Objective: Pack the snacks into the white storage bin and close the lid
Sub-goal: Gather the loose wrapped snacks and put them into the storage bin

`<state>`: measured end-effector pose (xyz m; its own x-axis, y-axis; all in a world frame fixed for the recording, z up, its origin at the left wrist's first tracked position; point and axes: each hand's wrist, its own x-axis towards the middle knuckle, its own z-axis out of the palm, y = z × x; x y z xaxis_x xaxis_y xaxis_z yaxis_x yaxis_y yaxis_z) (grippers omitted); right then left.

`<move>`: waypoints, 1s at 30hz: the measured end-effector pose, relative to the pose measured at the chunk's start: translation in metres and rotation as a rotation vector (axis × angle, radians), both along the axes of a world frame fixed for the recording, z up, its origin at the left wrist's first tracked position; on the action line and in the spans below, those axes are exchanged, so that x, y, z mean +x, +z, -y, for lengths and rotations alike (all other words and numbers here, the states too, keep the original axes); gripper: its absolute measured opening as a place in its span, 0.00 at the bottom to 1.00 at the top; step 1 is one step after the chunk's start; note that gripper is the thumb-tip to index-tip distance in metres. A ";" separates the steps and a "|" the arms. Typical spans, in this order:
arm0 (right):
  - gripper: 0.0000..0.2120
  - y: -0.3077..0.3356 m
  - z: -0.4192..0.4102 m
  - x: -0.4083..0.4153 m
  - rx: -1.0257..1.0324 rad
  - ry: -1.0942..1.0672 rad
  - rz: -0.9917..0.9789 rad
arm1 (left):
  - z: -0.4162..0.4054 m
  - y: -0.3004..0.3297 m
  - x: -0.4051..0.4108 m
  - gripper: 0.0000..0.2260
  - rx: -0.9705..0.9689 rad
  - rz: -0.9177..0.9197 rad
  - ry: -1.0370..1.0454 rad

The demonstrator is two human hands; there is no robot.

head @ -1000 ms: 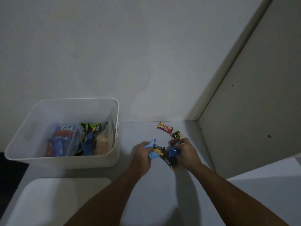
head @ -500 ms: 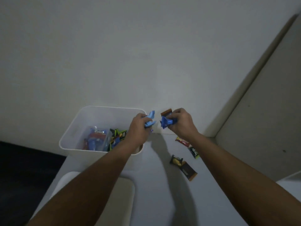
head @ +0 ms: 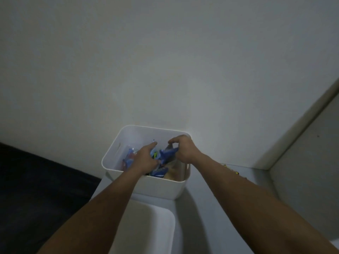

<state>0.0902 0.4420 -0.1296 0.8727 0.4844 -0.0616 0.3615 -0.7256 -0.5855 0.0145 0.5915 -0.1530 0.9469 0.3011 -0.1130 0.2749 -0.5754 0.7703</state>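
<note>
Fingers (head: 172,142) of the right hand (head: 183,150) curl down over a blue snack wrapper (head: 167,153), pinching it above the open white storage bin (head: 157,187), while the left hand (head: 145,156) reaches into the bin with its fingers stretched forward and loosely straight; whether it holds anything underneath cannot be told in the dim light. Both bare forearms come in from the near edge of the white worktop (head: 205,208) and cross the bin's near rim. The bin stands at the worktop's far left corner, its back wall against the pale wall (head: 165,61) behind it, and its lid is off. Inside lies a jumble of packed snacks (head: 159,172): blue wrappers, a red-and-blue packet toward the left, a flash of green between the hands and a pale tan packet against the right wall. The white lid (head: 145,230), rounded at its corners, lies flat on the worktop just in front of the bin, near the left edge and between the two forearms. A few small snacks (head: 232,169), too blurred to make out, remain on the worktop near its far right corner, partly hidden behind the right forearm. A grey side panel (head: 308,153) closes off the worktop's right edge, and dark floor (head: 36,180) shows beyond its left edge.
</note>
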 end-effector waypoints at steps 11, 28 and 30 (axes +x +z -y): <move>0.20 -0.003 0.102 0.013 0.071 -0.326 -0.001 | 0.046 -0.001 0.023 0.15 0.128 0.136 -0.061; 0.38 -0.106 0.275 -0.008 -0.366 -0.406 -0.284 | 0.215 -0.103 0.055 0.37 0.591 -0.154 -0.817; 0.47 -0.120 0.272 -0.012 -0.393 -0.362 -0.288 | 0.223 -0.116 0.059 0.41 0.711 -0.181 -0.869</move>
